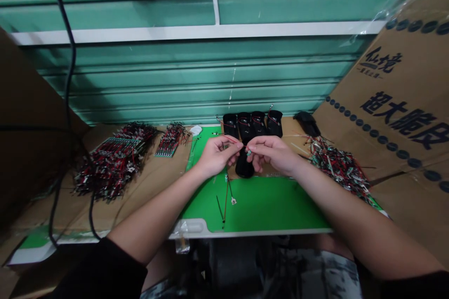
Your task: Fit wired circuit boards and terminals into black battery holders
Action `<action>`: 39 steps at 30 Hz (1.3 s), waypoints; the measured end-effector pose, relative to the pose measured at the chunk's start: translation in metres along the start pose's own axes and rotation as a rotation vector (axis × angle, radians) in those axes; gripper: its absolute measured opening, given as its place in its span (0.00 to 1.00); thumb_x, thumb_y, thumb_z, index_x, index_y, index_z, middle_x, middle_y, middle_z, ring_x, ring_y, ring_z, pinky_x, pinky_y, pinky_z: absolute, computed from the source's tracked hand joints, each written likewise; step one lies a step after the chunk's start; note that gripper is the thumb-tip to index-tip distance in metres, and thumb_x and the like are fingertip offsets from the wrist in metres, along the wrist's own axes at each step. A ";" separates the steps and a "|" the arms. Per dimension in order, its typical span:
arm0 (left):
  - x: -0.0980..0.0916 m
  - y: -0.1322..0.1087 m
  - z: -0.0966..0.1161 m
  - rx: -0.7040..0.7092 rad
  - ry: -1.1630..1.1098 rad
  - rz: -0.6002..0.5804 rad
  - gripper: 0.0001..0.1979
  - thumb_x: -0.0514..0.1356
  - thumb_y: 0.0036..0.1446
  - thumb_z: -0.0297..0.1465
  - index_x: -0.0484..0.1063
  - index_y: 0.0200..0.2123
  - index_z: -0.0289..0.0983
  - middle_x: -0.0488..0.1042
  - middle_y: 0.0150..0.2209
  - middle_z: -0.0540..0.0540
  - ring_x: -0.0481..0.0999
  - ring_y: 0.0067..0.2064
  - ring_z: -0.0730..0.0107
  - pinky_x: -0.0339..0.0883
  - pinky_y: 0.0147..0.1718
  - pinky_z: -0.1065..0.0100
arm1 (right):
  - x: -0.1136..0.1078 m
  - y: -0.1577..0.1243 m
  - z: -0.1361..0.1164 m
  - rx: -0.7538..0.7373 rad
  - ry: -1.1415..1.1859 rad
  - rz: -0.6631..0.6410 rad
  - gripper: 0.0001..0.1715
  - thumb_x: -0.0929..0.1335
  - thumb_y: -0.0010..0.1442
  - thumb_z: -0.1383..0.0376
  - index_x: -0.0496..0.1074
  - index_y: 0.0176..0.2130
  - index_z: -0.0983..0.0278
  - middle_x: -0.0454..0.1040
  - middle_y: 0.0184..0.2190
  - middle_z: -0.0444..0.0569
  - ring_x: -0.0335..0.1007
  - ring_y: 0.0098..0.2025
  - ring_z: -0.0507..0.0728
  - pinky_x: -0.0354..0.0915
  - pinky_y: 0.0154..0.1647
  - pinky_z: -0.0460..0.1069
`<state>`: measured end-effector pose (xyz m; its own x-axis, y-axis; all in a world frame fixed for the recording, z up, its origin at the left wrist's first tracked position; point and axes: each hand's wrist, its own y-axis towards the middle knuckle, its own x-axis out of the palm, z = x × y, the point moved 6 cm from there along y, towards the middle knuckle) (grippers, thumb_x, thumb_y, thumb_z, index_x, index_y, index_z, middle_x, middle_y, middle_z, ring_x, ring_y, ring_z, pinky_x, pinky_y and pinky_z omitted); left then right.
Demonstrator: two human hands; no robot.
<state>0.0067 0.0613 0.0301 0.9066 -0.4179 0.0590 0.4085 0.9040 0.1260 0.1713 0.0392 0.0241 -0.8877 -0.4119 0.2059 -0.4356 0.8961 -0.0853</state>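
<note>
"How are the hands gripping?"
"Left hand (214, 155) and right hand (271, 153) both pinch narrowly, holding one small wired part (249, 153) between them."
"Its look and place?"
"Thin, reddish, greenish-tipped; over the worktop (280, 205), nearer its back edge."

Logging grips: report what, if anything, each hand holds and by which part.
Left hand: a thin red wire, pinched between thumb and forefinger. Right hand: a small green piece, likewise pinched. Which part of each is gripped cannot be told.
</note>
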 end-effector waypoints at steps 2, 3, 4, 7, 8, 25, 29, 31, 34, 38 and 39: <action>-0.001 -0.001 0.001 0.041 0.026 -0.003 0.22 0.74 0.54 0.45 0.76 0.43 0.35 0.76 0.30 0.49 0.72 0.24 0.74 0.64 0.22 0.71 | -0.002 0.000 -0.003 -0.026 0.026 0.017 0.26 0.83 0.53 0.49 0.77 0.39 0.64 0.83 0.30 0.48 0.78 0.23 0.54 0.74 0.24 0.47; -0.002 -0.001 0.002 0.073 0.054 0.003 0.23 0.74 0.54 0.43 0.75 0.46 0.35 0.76 0.32 0.49 0.72 0.26 0.74 0.65 0.25 0.70 | -0.003 0.000 -0.005 -0.042 0.040 0.025 0.25 0.83 0.53 0.50 0.78 0.40 0.64 0.83 0.31 0.48 0.79 0.24 0.54 0.75 0.24 0.47; -0.002 -0.002 0.003 0.109 0.105 0.018 0.25 0.74 0.53 0.41 0.74 0.49 0.36 0.77 0.35 0.48 0.72 0.27 0.74 0.66 0.27 0.70 | -0.004 -0.001 -0.007 -0.059 0.054 0.035 0.26 0.84 0.53 0.51 0.79 0.41 0.64 0.83 0.33 0.48 0.79 0.25 0.54 0.75 0.25 0.47; -0.002 -0.007 0.005 0.199 0.398 0.104 0.30 0.75 0.51 0.39 0.70 0.54 0.37 0.77 0.43 0.44 0.74 0.34 0.69 0.69 0.36 0.66 | -0.009 -0.001 -0.014 -0.120 0.067 0.077 0.26 0.83 0.54 0.52 0.81 0.45 0.64 0.84 0.37 0.50 0.79 0.26 0.52 0.75 0.27 0.47; 0.000 -0.009 0.004 0.209 0.509 0.122 0.32 0.76 0.50 0.40 0.70 0.55 0.37 0.78 0.46 0.41 0.77 0.39 0.65 0.71 0.40 0.63 | -0.012 -0.001 -0.016 -0.140 0.061 0.095 0.26 0.83 0.54 0.52 0.81 0.46 0.64 0.84 0.39 0.51 0.78 0.27 0.52 0.75 0.27 0.47; 0.010 -0.010 -0.012 0.084 0.842 -0.075 0.23 0.70 0.45 0.29 0.75 0.47 0.37 0.79 0.49 0.38 0.78 0.51 0.48 0.73 0.52 0.52 | -0.034 0.000 -0.023 -0.410 -0.093 0.414 0.30 0.84 0.51 0.49 0.80 0.45 0.63 0.84 0.40 0.52 0.75 0.24 0.51 0.70 0.18 0.46; 0.003 -0.008 -0.017 -0.010 0.653 0.014 0.25 0.69 0.45 0.27 0.71 0.49 0.38 0.80 0.44 0.43 0.78 0.42 0.58 0.71 0.44 0.59 | -0.036 -0.001 -0.021 -0.464 -0.152 0.440 0.27 0.83 0.54 0.50 0.81 0.45 0.62 0.83 0.42 0.52 0.74 0.29 0.53 0.68 0.19 0.46; -0.002 -0.005 -0.022 -0.076 0.461 0.096 0.27 0.69 0.44 0.25 0.70 0.49 0.37 0.80 0.41 0.45 0.78 0.39 0.61 0.70 0.41 0.61 | -0.036 -0.002 -0.022 -0.510 -0.211 0.464 0.24 0.82 0.55 0.50 0.82 0.45 0.61 0.81 0.44 0.52 0.74 0.33 0.55 0.68 0.21 0.46; -0.005 0.000 -0.027 -0.144 0.125 0.172 0.27 0.69 0.42 0.24 0.71 0.48 0.36 0.80 0.39 0.46 0.78 0.39 0.63 0.70 0.42 0.63 | -0.033 -0.006 -0.025 -0.599 -0.315 0.484 0.20 0.82 0.57 0.52 0.83 0.44 0.60 0.79 0.44 0.51 0.74 0.40 0.57 0.73 0.32 0.49; -0.001 0.001 -0.019 -0.104 -0.082 0.159 0.19 0.74 0.42 0.29 0.78 0.40 0.34 0.80 0.38 0.46 0.77 0.40 0.63 0.70 0.45 0.62 | -0.020 -0.009 -0.025 -0.656 -0.445 0.410 0.15 0.81 0.60 0.56 0.86 0.45 0.58 0.75 0.42 0.49 0.72 0.38 0.55 0.74 0.38 0.52; 0.000 0.000 -0.018 -0.099 -0.123 0.153 0.19 0.75 0.42 0.30 0.79 0.39 0.34 0.81 0.38 0.46 0.77 0.40 0.63 0.69 0.46 0.62 | -0.017 -0.009 -0.024 -0.657 -0.470 0.380 0.14 0.81 0.61 0.56 0.86 0.46 0.57 0.75 0.42 0.49 0.71 0.36 0.55 0.73 0.37 0.51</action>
<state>0.0085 0.0631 0.0127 0.9415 -0.2778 0.1909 0.2814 0.9595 0.0083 0.1939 0.0422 0.0444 -0.9871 0.0368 -0.1557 -0.0537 0.8406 0.5390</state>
